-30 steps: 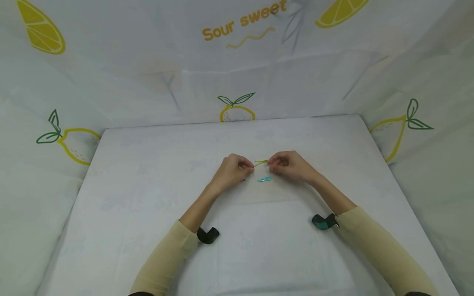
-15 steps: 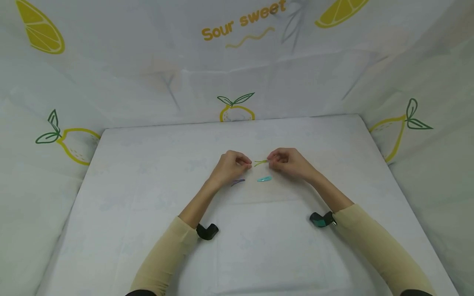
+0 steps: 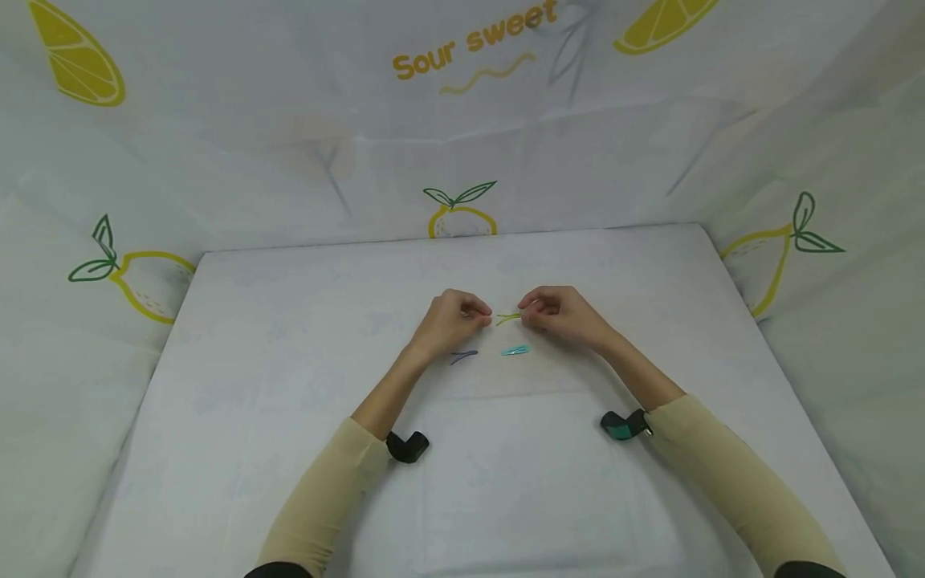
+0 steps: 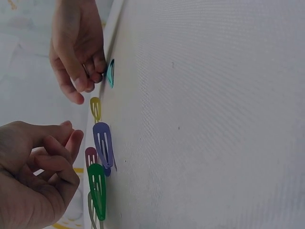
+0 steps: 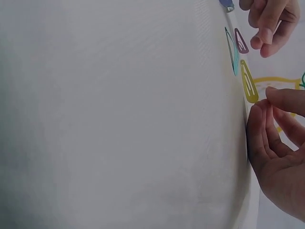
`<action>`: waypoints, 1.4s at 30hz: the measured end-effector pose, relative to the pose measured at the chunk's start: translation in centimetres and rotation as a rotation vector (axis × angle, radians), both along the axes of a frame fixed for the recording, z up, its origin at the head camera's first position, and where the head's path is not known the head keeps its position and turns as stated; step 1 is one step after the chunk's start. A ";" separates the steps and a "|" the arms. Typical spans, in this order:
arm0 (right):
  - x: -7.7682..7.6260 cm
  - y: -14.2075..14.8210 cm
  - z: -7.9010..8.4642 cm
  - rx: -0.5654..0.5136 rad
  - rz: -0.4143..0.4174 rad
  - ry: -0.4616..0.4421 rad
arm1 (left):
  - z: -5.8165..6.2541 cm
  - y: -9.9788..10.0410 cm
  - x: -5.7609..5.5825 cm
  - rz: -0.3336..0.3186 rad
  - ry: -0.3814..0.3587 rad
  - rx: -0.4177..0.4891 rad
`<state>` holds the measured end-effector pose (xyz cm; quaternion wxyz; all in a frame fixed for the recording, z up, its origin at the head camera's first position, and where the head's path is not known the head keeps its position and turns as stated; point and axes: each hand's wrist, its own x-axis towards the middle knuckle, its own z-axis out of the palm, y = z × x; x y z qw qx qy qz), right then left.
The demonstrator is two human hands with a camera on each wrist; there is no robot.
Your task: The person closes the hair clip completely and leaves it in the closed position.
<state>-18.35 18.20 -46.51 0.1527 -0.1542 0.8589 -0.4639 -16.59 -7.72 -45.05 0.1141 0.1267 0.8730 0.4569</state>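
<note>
Your yellow, teardrop-shaped, slotted snap clip (image 5: 249, 86), apparently coated metal, rests on the white-covered worktop (image 3: 289, 401) between your left hand (image 3: 450, 325) and your right hand (image 3: 561, 313); its long axis runs roughly left to right, rounded end towards your right, splayed narrow end towards your left; the turquoise slotted snap clip (image 3: 515, 350) lies just on your side of it. Your right hand is nearer, fingertips at the yellow clip's rounded end, contact unclear, nothing visibly pinched; your left is just off its splayed end, fingers loosely bent, holding nothing.
</note>
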 end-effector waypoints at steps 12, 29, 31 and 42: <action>-0.6 -0.2 -0.3 0.031 0.014 -0.008 | 0.2 0.3 -0.6 -0.022 -0.021 -0.033; -1.1 -0.4 -0.1 0.029 0.026 -0.046 | -0.7 1.2 -1.1 -0.036 -0.068 -0.066; -1.1 -0.4 -0.1 0.033 0.024 -0.045 | -0.8 1.3 -1.1 -0.033 -0.067 -0.069; -1.1 -0.5 -0.2 0.078 0.045 0.002 | -1.2 1.5 -1.5 -0.033 -0.065 -0.082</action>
